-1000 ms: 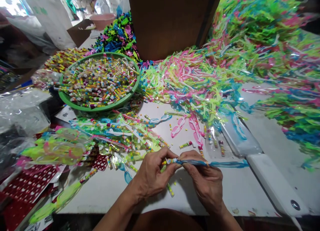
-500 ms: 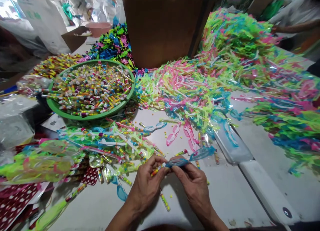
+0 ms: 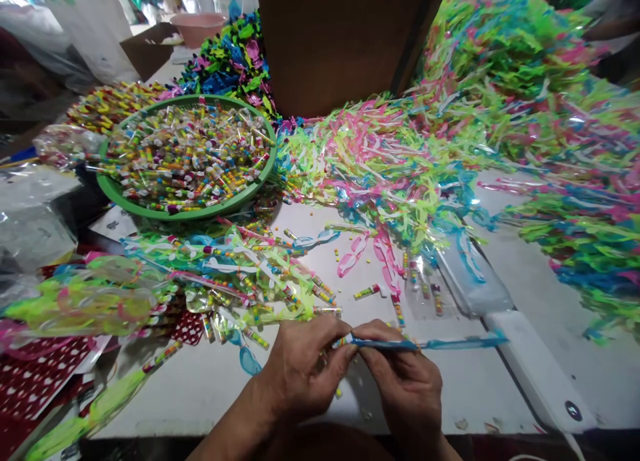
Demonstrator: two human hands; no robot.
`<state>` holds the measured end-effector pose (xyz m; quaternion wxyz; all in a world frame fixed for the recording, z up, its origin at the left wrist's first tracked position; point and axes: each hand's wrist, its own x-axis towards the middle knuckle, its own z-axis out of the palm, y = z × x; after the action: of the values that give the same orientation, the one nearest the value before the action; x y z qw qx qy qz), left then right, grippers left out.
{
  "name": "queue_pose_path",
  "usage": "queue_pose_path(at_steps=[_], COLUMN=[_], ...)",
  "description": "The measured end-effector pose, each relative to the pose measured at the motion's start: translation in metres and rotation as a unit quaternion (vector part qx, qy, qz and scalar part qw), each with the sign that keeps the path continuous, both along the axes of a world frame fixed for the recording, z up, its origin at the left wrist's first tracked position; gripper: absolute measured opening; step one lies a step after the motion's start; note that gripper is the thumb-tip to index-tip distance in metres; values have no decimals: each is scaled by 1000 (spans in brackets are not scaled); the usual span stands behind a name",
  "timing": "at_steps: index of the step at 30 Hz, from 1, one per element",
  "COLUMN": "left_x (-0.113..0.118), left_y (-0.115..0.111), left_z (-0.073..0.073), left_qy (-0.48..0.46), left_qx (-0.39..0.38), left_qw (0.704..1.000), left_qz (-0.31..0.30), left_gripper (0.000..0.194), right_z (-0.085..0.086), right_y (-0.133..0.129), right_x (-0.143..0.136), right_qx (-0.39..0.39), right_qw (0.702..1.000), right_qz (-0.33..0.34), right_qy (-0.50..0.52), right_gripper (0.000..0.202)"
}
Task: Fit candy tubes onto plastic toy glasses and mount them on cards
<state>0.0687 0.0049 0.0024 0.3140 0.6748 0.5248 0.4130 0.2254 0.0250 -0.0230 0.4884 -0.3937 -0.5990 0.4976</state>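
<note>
My left hand is closed round a small candy tube, with most of the tube hidden by the fingers. In my right hand, fingers pinch a flat blue plastic strip that looks like toy glasses, its far end sticking out to the right. The tube and the blue glasses meet end to end between my fingertips. Just beyond my hands lie a loose candy tube and pink toy glasses. To the left is a heap of glasses with candy tubes attached.
A green basket full of candy tubes stands at the left. A cardboard box rises at the back beside a large pile of colourful plastic glasses. A white device with a long handle lies at the right, its cord over the table edge.
The blue glasses have swung level and now point right. My hands have shifted slightly right and closer together, the left one turning over the tube. The whole view has tilted downward.
</note>
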Motion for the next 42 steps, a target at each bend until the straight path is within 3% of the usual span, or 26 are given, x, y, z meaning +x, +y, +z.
queue_pose_path(at_steps=[2, 5, 8, 10, 12, 15, 16, 18, 20, 24, 26, 28, 31, 32, 34, 36, 37, 38, 39, 40, 41, 42], left_x=[1, 6, 14, 15, 7, -22, -33, -52, -61, -65, -66, -70, -74, -73, -68, -59, -54, -49, -44, -39, -36, -34], left_y=[-2, -8, -12, -7, 5, 27, 33, 38, 39, 40, 43, 45, 45, 44, 41, 40, 41, 42, 45, 50, 57, 65], left_z=[0, -6, -16, -18, -13, 7, 14, 22, 19, -3, -8, -6, 4, 6, 8, 7, 7, 6, 6, 6, 7, 7], left_qy=[18, 13, -102, -247, -400, -555, -579, -602, -607, -585, -591, -640, -747, -772, -796, -785, -759, -706, -608, -465, -301, -144], left_qx=[5, 3, -75, -144, -158, -96, -82, -64, -69, -142, -160, -168, -172, -172, -171, -193, -214, -235, -250, -252, -236, -206], left_qw=[1000, 1000, 989, 948, 875, 777, 761, 746, 745, 761, 749, 698, 587, 562, 542, 559, 589, 643, 728, 821, 895, 937], left_qz=[5, 27, 78, 141, 220, 283, 281, 276, 269, 242, 253, 273, 261, 243, 207, 183, 179, 181, 195, 213, 229, 244], left_gripper=[14, 11, 13, 16, 24, 33, 37, 43, 47, 37, 24, 19, 40, 43, 47, 50, 49, 47, 44, 39, 33, 27], right_z=[-3, -8, -9, -9, -9, -15, -19, -28, -39, -55, -59, -60, -54, -50, -42, -33, -29, -26, -23, -21, -20, -20], right_y=[-3, -5, -4, 0, 11, 44, 59, 92, 123, 162, 171, 176, 177, 175, 168, 155, 147, 137, 127, 117, 107, 98], right_x=[1, -2, -13, -21, -26, -23, -21, -18, -22, -47, -61, -69, -66, -62, -49, -34, -26, -18, -10, -1, 7, 14], right_qx=[-2, -66, -125, -145, -137, -9, 68, 212, 297, 341, 352, 359, 367, 369, 368, 324, 271, 199, 118, 40, -25, -72], right_qw=[1000, 997, 990, 985, 985, 996, 988, 940, 893, 850, 834, 825, 821, 825, 855, 910, 941, 967, 984, 993, 995, 992], right_qz=[-6, -26, 3, 46, 73, 69, 61, 50, 59, 113, 129, 134, 129, 121, 82, 10, -29, -65, -88, -100, -101, -94], right_qy=[-7, 28, 58, 76, 81, -50, -126, -261, -333, -385, -404, -416, -417, -410, -357, -257, -201, -145, -96, -49, -4, 34], right_gripper=[18, 6, 10, 12, 25, 23, 17, 17, 21, 23, 22, 22, 21, 21, 20, 18, 16, 14, 14, 15, 16, 18])
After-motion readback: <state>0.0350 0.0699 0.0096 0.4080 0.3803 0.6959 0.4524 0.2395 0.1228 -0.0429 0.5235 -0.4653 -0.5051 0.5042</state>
